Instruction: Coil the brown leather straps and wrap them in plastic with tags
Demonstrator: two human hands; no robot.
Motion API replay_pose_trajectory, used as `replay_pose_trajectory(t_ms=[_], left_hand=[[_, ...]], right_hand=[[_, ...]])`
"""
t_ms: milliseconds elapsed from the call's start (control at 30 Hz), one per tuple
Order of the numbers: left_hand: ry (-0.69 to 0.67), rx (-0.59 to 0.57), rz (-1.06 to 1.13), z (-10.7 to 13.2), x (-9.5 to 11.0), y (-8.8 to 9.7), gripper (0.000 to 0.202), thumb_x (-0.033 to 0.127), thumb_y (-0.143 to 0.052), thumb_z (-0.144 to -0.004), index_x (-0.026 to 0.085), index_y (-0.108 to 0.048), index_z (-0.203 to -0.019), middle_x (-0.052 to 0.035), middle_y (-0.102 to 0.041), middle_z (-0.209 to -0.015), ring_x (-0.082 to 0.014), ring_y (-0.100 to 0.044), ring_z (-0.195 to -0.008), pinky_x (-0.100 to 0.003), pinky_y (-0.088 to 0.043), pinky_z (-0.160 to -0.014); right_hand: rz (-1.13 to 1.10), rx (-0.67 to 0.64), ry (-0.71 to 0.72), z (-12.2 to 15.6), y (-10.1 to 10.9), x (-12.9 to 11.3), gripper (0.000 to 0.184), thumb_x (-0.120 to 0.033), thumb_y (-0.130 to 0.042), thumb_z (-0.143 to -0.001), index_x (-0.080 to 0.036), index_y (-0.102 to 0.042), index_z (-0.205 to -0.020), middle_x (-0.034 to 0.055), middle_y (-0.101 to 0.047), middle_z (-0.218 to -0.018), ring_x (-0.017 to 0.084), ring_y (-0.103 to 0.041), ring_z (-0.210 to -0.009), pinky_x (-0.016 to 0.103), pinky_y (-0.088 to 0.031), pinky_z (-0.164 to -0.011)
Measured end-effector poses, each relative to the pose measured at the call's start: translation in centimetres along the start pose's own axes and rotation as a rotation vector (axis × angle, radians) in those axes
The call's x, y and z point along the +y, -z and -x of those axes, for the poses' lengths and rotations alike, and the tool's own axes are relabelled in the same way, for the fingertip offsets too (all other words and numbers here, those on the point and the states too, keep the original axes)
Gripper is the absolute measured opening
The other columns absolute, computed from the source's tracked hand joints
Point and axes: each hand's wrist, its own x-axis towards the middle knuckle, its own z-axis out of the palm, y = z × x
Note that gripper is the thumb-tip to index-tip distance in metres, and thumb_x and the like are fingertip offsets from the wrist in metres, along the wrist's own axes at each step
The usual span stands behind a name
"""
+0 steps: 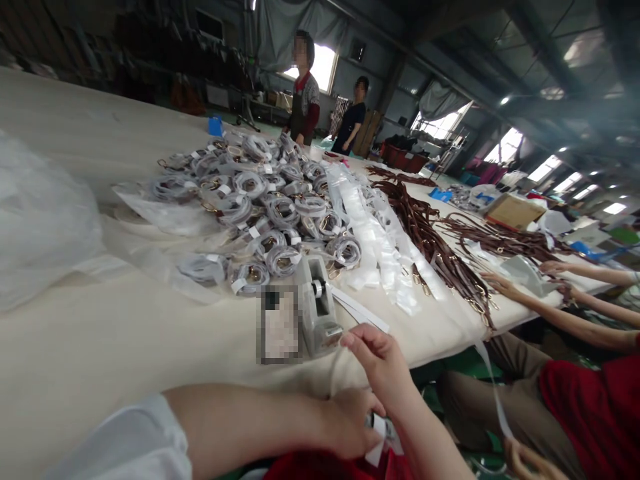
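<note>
My left hand [353, 423] reaches in from the left over the table edge, its fingers closed around a small wrapped bundle with a white tag [376, 448]. The bundle is mostly hidden by my hands and wrist. Just above, my right hand [373, 350] is pinched, thumb against forefinger, at the front end of a grey tape dispenser [313, 313]; whatever is between the fingertips is too small to make out. A phone [280, 325] lies beside the dispenser. White paper strips [360, 310] lie behind it. Farther back is a heap of coiled straps in clear wrapping [270, 207].
Flat clear plastic sleeves [380, 247] and brown straps with metal clasps [430, 247] lie to the right. A large plastic bag [45, 220] sits at left. Co-workers' arms [565, 310] reach in at right. Two people stand beyond the table. A cardboard box [515, 212] is farther right.
</note>
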Motion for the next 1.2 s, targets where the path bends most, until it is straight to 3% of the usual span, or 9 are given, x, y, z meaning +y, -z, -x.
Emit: replay_pose_trajectory(t_ms=[100, 167, 300, 400, 467, 600, 800, 1067, 1200], left_hand=[[0.092, 0.068, -0.272, -0.3, 0.2, -0.2, 0.046, 0.028, -0.063, -0.068, 0.015, -0.064, -0.113, -0.0109, -0.065, -0.099, -0.0316, -0.056, -0.095, -0.046, -0.043, -0.090], [0.103, 0.044, -0.332, -0.5, 0.2, -0.4, 0.042, 0.026, -0.062, -0.070, 0.016, -0.065, -0.110, -0.0091, -0.067, -0.096, -0.0281, -0.058, -0.089, -0.042, -0.046, -0.086], [0.022, 0.004, -0.166, -1.0, 0.3, 0.0, 0.028, 0.022, -0.058, -0.074, 0.018, -0.071, -0.099, -0.0038, -0.070, -0.087, -0.0204, -0.060, -0.076, -0.031, -0.048, -0.072], [-0.014, 0.117, 0.140, -1.8, 0.7, 0.7, 0.030, 0.025, -0.061, -0.078, 0.014, -0.070, -0.104, -0.0061, -0.071, -0.091, -0.0219, -0.063, -0.081, -0.031, -0.048, -0.073], [0.004, 0.198, 0.368, -2.4, 1.0, 1.2, 0.036, 0.030, -0.065, -0.078, 0.011, -0.068, -0.108, -0.0090, -0.071, -0.093, -0.0224, -0.064, -0.083, -0.032, -0.049, -0.072], [0.048, 0.283, 0.598, -2.9, 1.4, 1.7, 0.043, 0.035, -0.073, -0.074, 0.009, -0.066, -0.108, -0.0111, -0.071, -0.089, -0.0207, -0.065, -0.077, -0.030, -0.048, -0.067], [0.034, 0.279, 0.651, -2.2, 2.1, 1.9, 0.041, 0.034, -0.074, -0.072, 0.007, -0.067, -0.103, -0.0082, -0.070, -0.081, -0.0167, -0.062, -0.070, -0.025, -0.046, -0.062], [0.018, 0.264, 0.702, -2.4, 2.1, 1.6, 0.046, 0.039, -0.076, -0.070, 0.008, -0.066, -0.102, -0.0049, -0.066, -0.071, -0.0149, -0.059, -0.061, -0.025, -0.044, -0.057], [0.074, 0.277, 0.805, -2.5, 1.2, 1.0, 0.056, 0.042, -0.078, -0.068, 0.012, -0.061, -0.112, -0.0059, -0.067, -0.081, -0.0160, -0.060, -0.065, -0.027, -0.046, -0.061]], right_hand=[[0.026, -0.080, -0.170, 0.8, -0.2, 2.0, 0.037, -0.050, -0.062, -0.082, -0.017, -0.067, -0.067, 0.0002, -0.061, -0.051, 0.013, -0.052, -0.047, 0.025, -0.042, -0.049], [0.067, -0.038, -0.174, 1.0, 0.2, 3.0, 0.033, -0.044, -0.067, -0.078, -0.018, -0.063, -0.058, -0.0002, -0.059, -0.048, 0.012, -0.049, -0.046, 0.025, -0.039, -0.048], [0.071, 0.089, -0.128, 2.8, 3.8, 2.6, 0.030, -0.045, -0.065, -0.082, -0.019, -0.067, -0.068, 0.0004, -0.063, -0.057, 0.014, -0.053, -0.054, 0.025, -0.041, -0.056], [-0.053, 0.201, -0.070, 5.9, 6.5, 1.8, 0.032, -0.049, -0.064, -0.085, -0.019, -0.070, -0.078, 0.0005, -0.064, -0.060, 0.014, -0.055, -0.058, 0.025, -0.044, -0.059], [-0.152, 0.246, -0.085, 7.9, 7.0, 2.2, 0.034, -0.050, -0.065, -0.084, -0.018, -0.069, -0.075, 0.0005, -0.062, -0.058, 0.012, -0.053, -0.055, 0.023, -0.043, -0.056], [-0.339, 0.261, -0.204, 10.0, 5.2, 4.6, 0.037, -0.052, -0.070, -0.081, -0.016, -0.069, -0.074, -0.0007, -0.060, -0.056, 0.008, -0.046, -0.048, 0.021, -0.035, -0.049], [-0.553, 0.245, -0.295, 9.7, 3.0, 6.6, 0.040, -0.054, -0.074, -0.076, -0.015, -0.070, -0.073, -0.0024, -0.059, -0.053, 0.005, -0.042, -0.044, 0.019, -0.030, -0.048], [-0.549, 0.269, -0.404, 8.5, 2.2, 8.0, 0.051, -0.063, -0.076, -0.067, -0.014, -0.064, -0.062, -0.0030, -0.054, -0.042, 0.003, -0.036, -0.033, 0.018, -0.022, -0.038], [-0.513, 0.290, -0.472, 8.0, 1.6, 9.3, 0.058, -0.070, -0.077, -0.058, -0.016, -0.057, -0.051, -0.0040, -0.046, -0.035, 0.003, -0.029, -0.027, 0.018, -0.015, -0.032]])
